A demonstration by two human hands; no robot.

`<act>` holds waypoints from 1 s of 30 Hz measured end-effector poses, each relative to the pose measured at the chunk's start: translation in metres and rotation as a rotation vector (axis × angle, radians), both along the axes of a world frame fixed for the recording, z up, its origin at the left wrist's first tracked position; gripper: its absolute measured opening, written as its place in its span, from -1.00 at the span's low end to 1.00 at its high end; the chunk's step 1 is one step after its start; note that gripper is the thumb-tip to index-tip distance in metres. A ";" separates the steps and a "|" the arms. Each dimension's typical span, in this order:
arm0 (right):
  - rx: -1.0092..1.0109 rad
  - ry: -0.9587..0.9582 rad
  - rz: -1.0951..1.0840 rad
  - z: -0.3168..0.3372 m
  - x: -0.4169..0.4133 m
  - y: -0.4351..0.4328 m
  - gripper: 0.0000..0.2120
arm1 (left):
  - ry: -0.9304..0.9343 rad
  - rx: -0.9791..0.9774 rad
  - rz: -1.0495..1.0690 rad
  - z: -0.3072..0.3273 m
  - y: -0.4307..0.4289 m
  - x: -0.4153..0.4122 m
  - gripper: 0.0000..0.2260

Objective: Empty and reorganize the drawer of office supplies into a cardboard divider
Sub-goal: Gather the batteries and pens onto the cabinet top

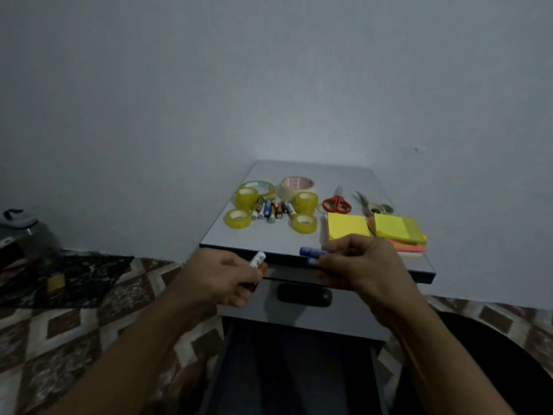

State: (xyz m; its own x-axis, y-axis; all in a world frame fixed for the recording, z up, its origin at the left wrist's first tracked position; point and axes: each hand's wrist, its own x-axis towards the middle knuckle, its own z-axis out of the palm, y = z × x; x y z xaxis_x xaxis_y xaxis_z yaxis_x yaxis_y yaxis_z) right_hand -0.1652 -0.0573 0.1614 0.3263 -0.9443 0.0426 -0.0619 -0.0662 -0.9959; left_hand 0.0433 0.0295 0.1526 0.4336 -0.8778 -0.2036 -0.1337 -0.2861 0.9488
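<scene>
Grips closed: left hand (227,277) holds white-orange stick (258,260), right hand (359,265) holds blue sticks (311,251).
Worktop (269,238) lies just beyond, mid-frame; right hand nearer.

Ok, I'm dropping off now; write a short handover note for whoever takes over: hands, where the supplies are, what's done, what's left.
Left hand grips a white-and-orange stick; right hand holds blue sticks. Both are at the front edge of the cabinet top, above the drawer.
On the cabinet top: tape rolls, batteries, red scissors, grey scissors, sticky notes.
Done: those supplies are out and grouped.
Left: set down the held sticks; check the drawer, since its inside is hidden; fetch the cardboard divider, which is not in view, and sort everything into it.
</scene>
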 end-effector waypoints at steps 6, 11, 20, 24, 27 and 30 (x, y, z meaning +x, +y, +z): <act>-0.187 0.153 -0.165 0.035 0.053 -0.082 -0.85 | -0.028 -0.106 0.109 0.055 -0.073 0.023 -0.90; -0.252 0.268 -0.243 0.029 0.094 -0.126 -0.83 | -0.152 -0.053 0.123 0.058 -0.143 0.042 -0.80; -0.558 0.536 -0.305 0.007 0.135 -0.145 -0.94 | -0.477 0.076 0.098 0.055 -0.192 0.038 -0.84; -0.538 0.590 -0.266 0.006 0.139 -0.144 -0.91 | -0.513 0.114 0.075 0.056 -0.193 0.038 -0.78; -0.512 0.597 -0.217 0.012 0.137 -0.142 -0.89 | -0.495 0.113 0.061 0.057 -0.191 0.041 -0.83; -0.490 0.638 -0.160 0.018 0.128 -0.139 -0.79 | -0.415 0.091 0.061 0.057 -0.189 0.046 -0.87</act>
